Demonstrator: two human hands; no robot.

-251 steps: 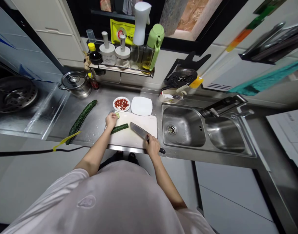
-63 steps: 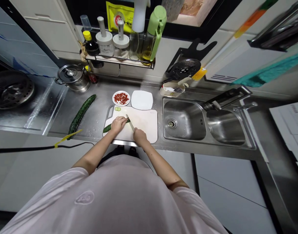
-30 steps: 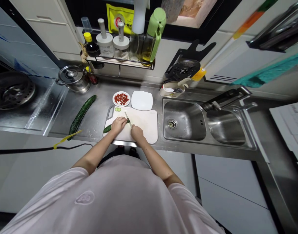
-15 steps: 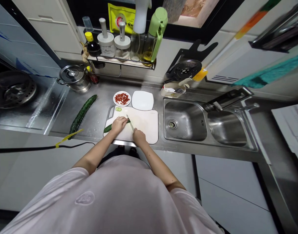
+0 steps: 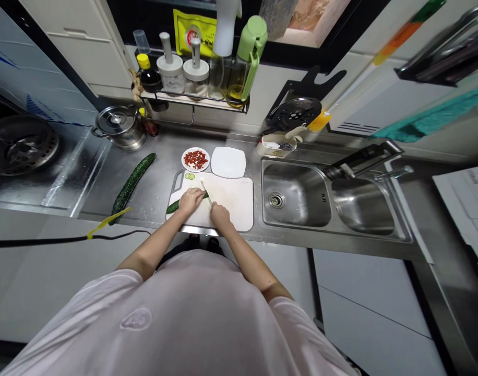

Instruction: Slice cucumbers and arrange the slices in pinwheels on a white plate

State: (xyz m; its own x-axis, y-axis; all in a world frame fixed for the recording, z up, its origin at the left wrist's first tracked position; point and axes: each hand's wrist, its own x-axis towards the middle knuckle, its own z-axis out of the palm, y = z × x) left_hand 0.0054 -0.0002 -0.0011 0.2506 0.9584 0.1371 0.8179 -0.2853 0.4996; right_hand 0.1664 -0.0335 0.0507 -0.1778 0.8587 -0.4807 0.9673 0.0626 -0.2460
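A white cutting board (image 5: 239, 209) lies on the steel counter. My left hand (image 5: 191, 201) is closed over a green cucumber piece (image 5: 172, 207), whose ends show on both sides of the fingers. In my right hand (image 5: 220, 214) is the handle of a knife (image 5: 206, 192), its blade slanting up and left beside the cucumber's right end. Two pale green slices (image 5: 189, 176) rest at the board's upper left. Behind the board stand a white plate of chopped red pieces (image 5: 195, 159) and a bare white square plate (image 5: 228, 162).
A whole cucumber (image 5: 132, 188) lies left of the board. A lidded steel pot (image 5: 119, 128) stands behind it, and a double sink (image 5: 297, 193) is at the right. Bottles and jars fill a wall shelf (image 5: 195, 101). A black cord (image 5: 39, 241) crosses at the left.
My right hand and the knife have shifted slightly to the left, towards the cucumber's cut end. My left hand stays on the cucumber.
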